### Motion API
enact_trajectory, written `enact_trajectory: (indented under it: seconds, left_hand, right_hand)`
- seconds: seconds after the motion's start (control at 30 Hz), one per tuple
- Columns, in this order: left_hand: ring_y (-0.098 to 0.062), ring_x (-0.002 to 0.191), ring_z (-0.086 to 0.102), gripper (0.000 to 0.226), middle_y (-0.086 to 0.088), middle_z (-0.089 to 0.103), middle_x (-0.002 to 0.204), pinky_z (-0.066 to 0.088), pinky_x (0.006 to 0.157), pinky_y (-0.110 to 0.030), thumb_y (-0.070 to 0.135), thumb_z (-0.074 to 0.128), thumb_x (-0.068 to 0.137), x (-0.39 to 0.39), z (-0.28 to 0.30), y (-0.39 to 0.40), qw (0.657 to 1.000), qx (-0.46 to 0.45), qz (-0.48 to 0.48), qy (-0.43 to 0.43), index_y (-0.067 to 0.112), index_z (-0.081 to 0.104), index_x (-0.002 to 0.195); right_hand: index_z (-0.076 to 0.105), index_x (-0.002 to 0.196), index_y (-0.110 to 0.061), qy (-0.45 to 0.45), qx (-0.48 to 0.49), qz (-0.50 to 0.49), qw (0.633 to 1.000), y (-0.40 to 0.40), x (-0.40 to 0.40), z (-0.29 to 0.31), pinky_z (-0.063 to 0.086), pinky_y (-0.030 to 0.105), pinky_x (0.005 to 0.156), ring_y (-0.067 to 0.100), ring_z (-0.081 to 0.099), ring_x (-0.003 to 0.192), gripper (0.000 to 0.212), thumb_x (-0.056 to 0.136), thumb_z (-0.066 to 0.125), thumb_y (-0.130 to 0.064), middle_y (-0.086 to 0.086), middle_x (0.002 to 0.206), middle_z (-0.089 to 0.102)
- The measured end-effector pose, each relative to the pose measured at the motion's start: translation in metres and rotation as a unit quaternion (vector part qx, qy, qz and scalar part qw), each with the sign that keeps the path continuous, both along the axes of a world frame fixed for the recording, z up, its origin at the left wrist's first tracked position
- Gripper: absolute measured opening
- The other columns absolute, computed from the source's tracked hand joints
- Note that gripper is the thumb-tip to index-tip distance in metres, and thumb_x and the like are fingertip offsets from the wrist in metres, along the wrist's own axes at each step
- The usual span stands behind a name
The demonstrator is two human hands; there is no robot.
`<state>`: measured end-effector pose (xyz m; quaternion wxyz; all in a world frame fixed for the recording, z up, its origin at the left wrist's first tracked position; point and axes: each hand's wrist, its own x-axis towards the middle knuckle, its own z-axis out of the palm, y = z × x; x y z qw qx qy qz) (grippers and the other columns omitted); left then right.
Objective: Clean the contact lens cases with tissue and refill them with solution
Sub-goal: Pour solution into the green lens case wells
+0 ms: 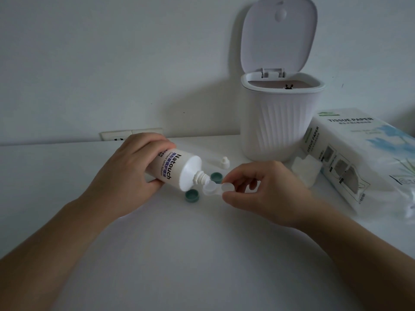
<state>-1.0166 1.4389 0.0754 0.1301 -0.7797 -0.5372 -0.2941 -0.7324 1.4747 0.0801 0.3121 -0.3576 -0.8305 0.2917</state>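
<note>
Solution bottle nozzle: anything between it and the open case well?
Nothing visible. The left hand tips the solution bottle so its nozzle sits right at the near well of the lens case, pinched by the right hand. Both green caps lie aside.

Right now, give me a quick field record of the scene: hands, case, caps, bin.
left hand: grips tilted bottle, nozzle at case well
right hand: pinches lens case
green caps: two, off, on table
bottle cap: on table behind case
bin: lid open
tissue pack: right of bin
</note>
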Motion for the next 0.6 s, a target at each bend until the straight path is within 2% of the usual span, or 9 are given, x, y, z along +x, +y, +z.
enact_trajectory:
  seconds: [0.2,0.6]
  left_hand:
    - [-0.027,0.118,0.056,0.066,-0.004,0.060,0.126,0.045,0.101,-0.037,-0.004,0.085,0.063,0.0022,0.0028,-0.0021,1.000,0.006,0.002,0.005,0.010,0.065,0.124]
    - [-0.028,0.117,0.057,0.063,-0.004,0.061,0.125,0.047,0.099,-0.041,-0.001,0.084,0.064,0.0040,0.0050,-0.0038,0.999,0.021,0.005,0.027,0.010,0.066,0.123]
  right_hand:
    - [0.079,0.086,-0.024,0.004,-0.004,0.003,1.000,0.0002,-0.0004,-0.0010,0.042,0.003,0.062,-0.005,0.061,0.064,0.008,0.079,0.081,-0.022,-0.013,0.074,0.072]
    - [0.078,0.084,-0.025,0.008,0.000,0.007,1.000,0.0026,-0.0007,-0.0037,0.043,0.005,0.064,0.001,0.064,0.067,0.005,0.079,0.080,-0.024,-0.011,0.076,0.073]
